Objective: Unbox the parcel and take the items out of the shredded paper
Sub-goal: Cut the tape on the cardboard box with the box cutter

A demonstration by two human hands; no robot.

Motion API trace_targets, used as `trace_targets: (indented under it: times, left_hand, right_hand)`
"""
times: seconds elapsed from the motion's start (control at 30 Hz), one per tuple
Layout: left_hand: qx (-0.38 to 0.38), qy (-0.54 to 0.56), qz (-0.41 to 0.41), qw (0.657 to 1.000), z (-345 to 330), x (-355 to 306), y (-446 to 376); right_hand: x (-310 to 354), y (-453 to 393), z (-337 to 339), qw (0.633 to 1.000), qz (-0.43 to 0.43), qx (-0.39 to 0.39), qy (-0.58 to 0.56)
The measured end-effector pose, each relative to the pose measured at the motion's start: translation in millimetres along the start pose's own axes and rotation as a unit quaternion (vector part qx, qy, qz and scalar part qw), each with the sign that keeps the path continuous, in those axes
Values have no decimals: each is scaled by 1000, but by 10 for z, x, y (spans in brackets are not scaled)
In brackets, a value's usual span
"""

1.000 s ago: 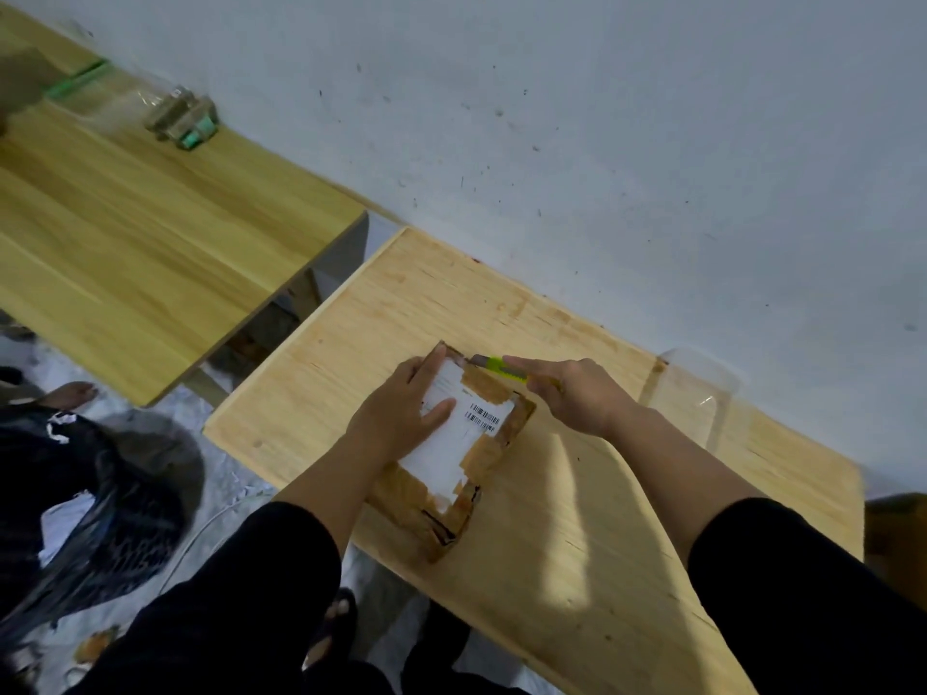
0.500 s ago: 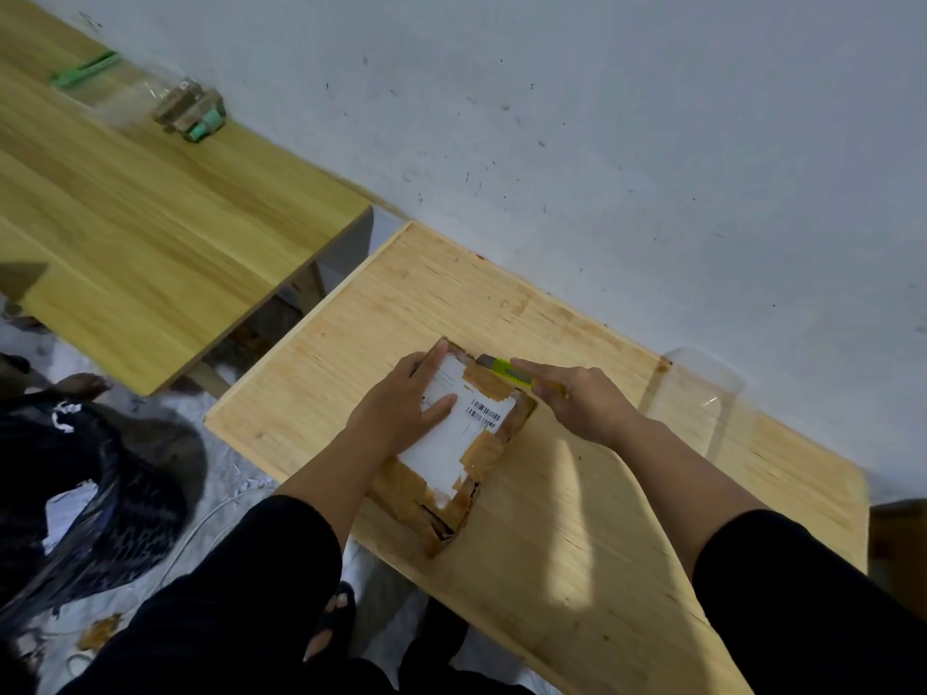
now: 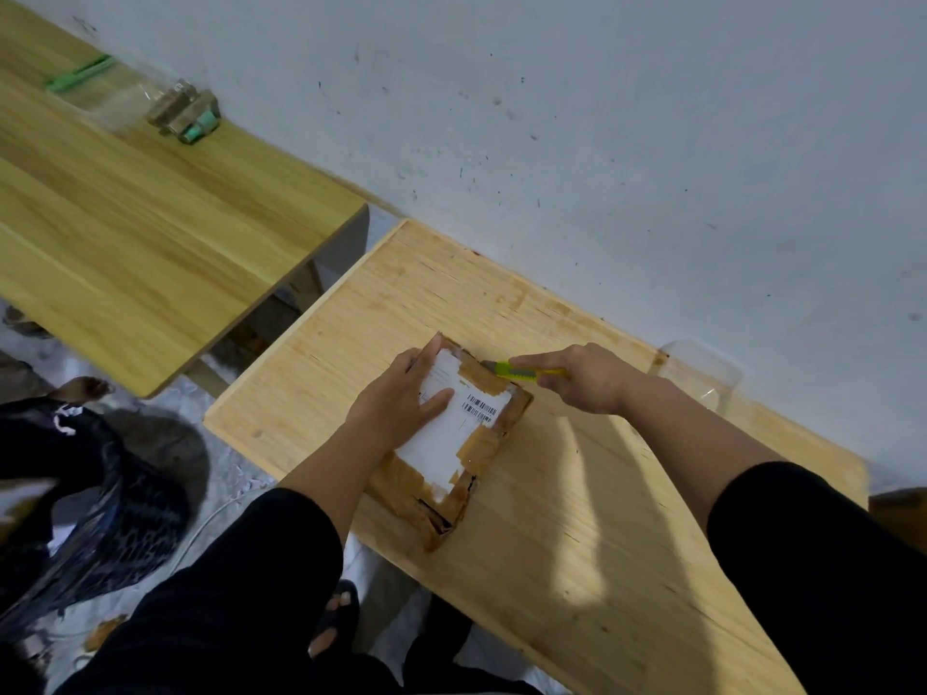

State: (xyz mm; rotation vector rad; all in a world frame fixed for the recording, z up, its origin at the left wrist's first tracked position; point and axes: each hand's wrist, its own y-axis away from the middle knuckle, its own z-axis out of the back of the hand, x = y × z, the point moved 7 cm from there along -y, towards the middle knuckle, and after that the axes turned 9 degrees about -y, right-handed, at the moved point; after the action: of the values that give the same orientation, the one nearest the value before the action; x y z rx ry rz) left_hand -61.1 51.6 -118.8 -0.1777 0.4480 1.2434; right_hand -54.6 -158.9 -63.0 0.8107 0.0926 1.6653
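Observation:
A small cardboard parcel (image 3: pixel 481 446), wrapped in brown tape with a white barcode label on top, lies flat on the light wooden table (image 3: pixel 577 544). My left hand (image 3: pixel 396 403) rests palm-down on the label, fingers spread, pressing the parcel to the table. My right hand (image 3: pixel 589 378) grips a yellow-green utility knife (image 3: pixel 521 372). Its tip touches the taped far edge of the parcel. The parcel is closed; nothing inside it shows.
A clear plastic container (image 3: pixel 702 373) stands by the wall right of my right hand. A second wooden table (image 3: pixel 150 233) at upper left carries a clear box with a green lid (image 3: pixel 80 77) and a tape dispenser (image 3: pixel 185 112). A black bag (image 3: pixel 90 519) sits on the floor at left.
My right hand has drawn back to the right, and more of the knife body shows at the parcel's far edge. The left hand stays pressed on the label.

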Motion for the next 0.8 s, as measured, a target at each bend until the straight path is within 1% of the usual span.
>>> trace_targets:
  times: [0.27, 0.6, 0.73, 0.8]
  left_hand:
    - [-1, -3, 17, 1000, -21, 5, -5]
    - [0, -2, 20, 1000, -48, 7, -16]
    - [1, 5, 17, 1000, -21, -2, -22]
    - [0, 11, 25, 1000, 2, 9, -35]
  right_hand:
    - [-135, 148, 25, 1000, 9, 21, 17]
    - [-166, 314, 75, 999, -18, 38, 28]
    - [-127, 363, 104, 999, -29, 32, 30]
    - [-123, 395, 146, 1000, -29, 9, 0]
